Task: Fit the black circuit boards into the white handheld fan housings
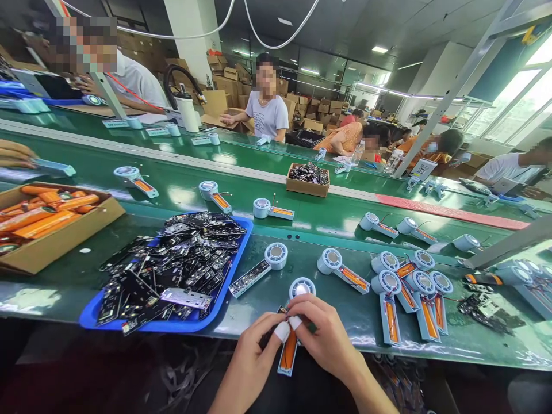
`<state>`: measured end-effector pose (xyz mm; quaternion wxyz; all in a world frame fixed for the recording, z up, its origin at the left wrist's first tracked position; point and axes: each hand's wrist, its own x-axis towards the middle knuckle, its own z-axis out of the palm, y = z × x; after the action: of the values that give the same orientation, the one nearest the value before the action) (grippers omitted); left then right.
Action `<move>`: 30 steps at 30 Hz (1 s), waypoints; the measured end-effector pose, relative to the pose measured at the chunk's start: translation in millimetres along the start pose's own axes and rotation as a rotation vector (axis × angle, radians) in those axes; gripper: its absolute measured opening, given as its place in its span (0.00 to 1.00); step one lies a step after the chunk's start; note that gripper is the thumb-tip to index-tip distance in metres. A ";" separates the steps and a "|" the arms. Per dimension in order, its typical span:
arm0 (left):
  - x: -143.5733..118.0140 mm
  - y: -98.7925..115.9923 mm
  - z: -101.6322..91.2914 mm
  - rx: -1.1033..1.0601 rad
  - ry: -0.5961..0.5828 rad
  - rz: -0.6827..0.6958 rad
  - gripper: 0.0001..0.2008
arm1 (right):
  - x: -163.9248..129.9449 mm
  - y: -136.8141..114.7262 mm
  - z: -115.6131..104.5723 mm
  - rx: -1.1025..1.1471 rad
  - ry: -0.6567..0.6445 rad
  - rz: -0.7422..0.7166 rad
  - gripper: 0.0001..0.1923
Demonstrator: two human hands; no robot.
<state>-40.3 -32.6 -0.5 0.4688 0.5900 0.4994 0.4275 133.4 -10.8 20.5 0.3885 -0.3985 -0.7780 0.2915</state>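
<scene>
My left hand (254,351) and my right hand (321,333) meet over a light-blue handheld fan half-shell (288,351) with an orange battery in its handle and a round white head (302,287). Both hands pinch the handle near its middle; white tape wraps a fingertip on each. The shell lies at the near edge of the green bench (259,316). A blue tray (172,325) heaped with black circuit boards (172,264) sits just left of my hands. Another shell with a bare board in its handle (261,270) lies beyond them.
A cardboard box of orange batteries (47,221) stands at far left. Several finished shells (409,293) lie grouped at right, more spaced along the green conveyor (302,215). A small box of parts (308,179) sits farther back. Other workers sit across the line.
</scene>
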 end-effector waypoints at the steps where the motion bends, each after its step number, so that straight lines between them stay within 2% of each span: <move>1: 0.7 -3.4 0.8 -0.029 0.005 -0.019 0.16 | -1.0 -0.3 0.7 0.020 -0.007 -0.002 0.10; 4: 1.6 -9.9 1.1 -0.101 0.040 -0.089 0.15 | -4.3 -0.5 -0.7 0.057 -0.032 0.000 0.11; 7: 1.9 -6.2 -1.2 -0.087 0.051 -0.144 0.13 | -6.5 -0.7 -4.0 0.056 -0.075 0.017 0.11; 11: 2.5 1.3 -2.8 -0.045 0.042 -0.138 0.12 | -7.9 -0.5 -5.6 -0.026 -0.103 0.036 0.10; 15: -1.1 -6.8 -0.4 -0.106 0.024 -0.197 0.16 | -8.8 3.0 -5.4 -0.107 -0.091 -0.026 0.11; 18: -6.1 -14.4 2.8 -0.198 0.056 -0.254 0.19 | -8.4 5.9 -3.9 -0.191 -0.053 -0.087 0.10; 23: -12.8 -14.3 8.6 -0.244 0.146 -0.258 0.25 | -5.7 6.2 5.0 -0.374 0.092 -0.226 0.11; 26: -13.9 -14.6 9.7 -0.229 0.128 -0.231 0.20 | -4.4 4.6 9.9 -0.443 0.153 -0.242 0.11; 30: -13.2 -16.1 9.2 -0.203 0.137 -0.185 0.16 | -4.8 4.1 12.6 -0.443 0.171 -0.227 0.10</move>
<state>-36.1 -45.8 -18.6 0.5281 0.4605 0.5366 0.4702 126.4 -14.6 8.9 0.3862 -0.4072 -0.8270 0.0339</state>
